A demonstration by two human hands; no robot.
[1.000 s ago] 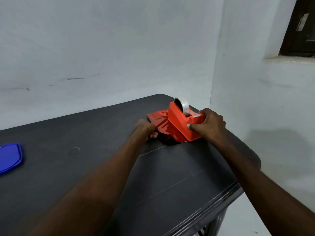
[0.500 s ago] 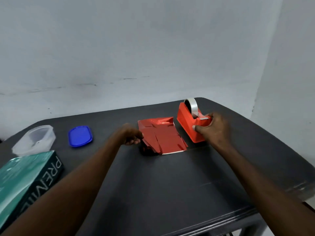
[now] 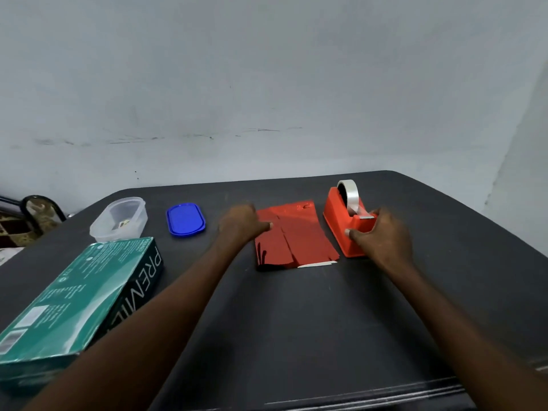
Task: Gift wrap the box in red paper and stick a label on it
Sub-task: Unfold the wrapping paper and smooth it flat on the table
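— How far along are you?

— Barely begun; at my left the green box (image 3: 71,298) lies bare on the table (image 3: 296,336), well apart from the red paper (image 3: 292,235), which lies folded and creased further right.

— And your hands?

— My left hand (image 3: 240,223) sits at the paper's left edge, fingers curled, grip unclear; my right hand (image 3: 381,235) grips the tape dispenser (image 3: 347,229); wrapping and labelling are all left, I'd judge.
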